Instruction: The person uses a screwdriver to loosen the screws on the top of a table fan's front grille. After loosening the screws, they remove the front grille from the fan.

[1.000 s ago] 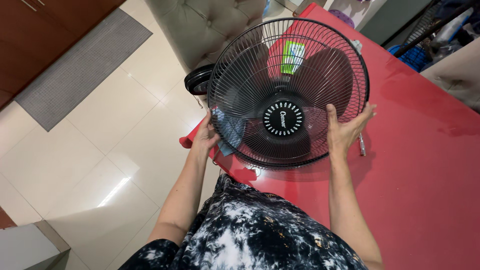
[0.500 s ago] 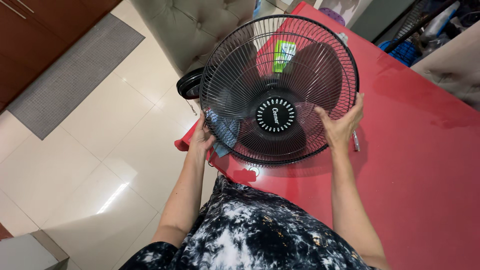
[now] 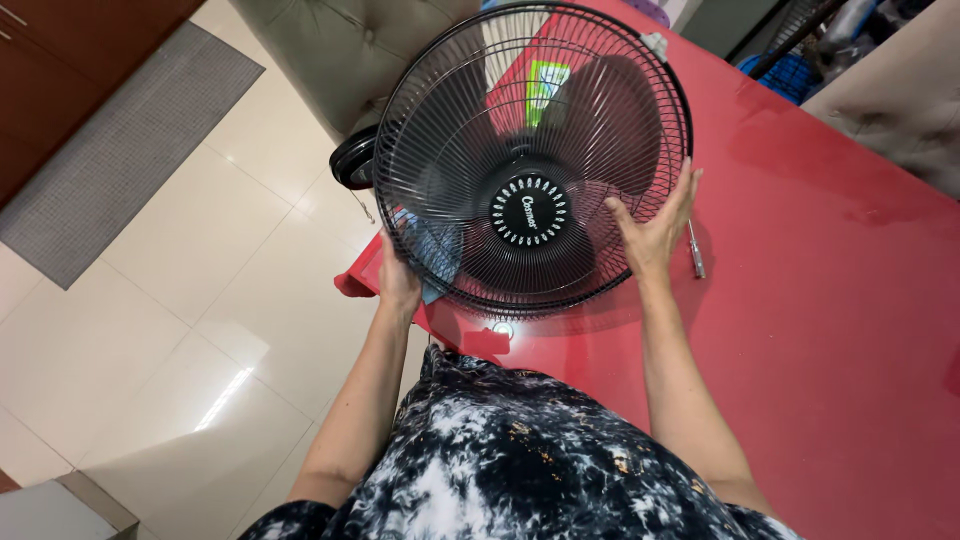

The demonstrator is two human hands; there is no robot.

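Observation:
A black round fan with a wire grille point(image 3: 530, 150) stands tilted over the corner of a red table point(image 3: 800, 300). My left hand point(image 3: 398, 280) grips the grille's lower left rim. My right hand point(image 3: 655, 225) presses flat on the front of the grille at its lower right, fingers spread. Dark blades and a round black centre cap point(image 3: 528, 210) show through the wires. A blue cloth point(image 3: 432, 255) lies behind the grille by my left hand.
A screwdriver point(image 3: 694, 250) lies on the table just right of my right hand. A green packet point(image 3: 545, 85) shows through the grille. A grey cushioned seat point(image 3: 340, 50), a dark round base point(image 3: 352, 160), a tiled floor and a grey mat point(image 3: 120, 150) lie left.
The fan has shifted slightly left and toward me. My right hand moved from the grille's outer right rim onto its front face, closer to the centre cap.

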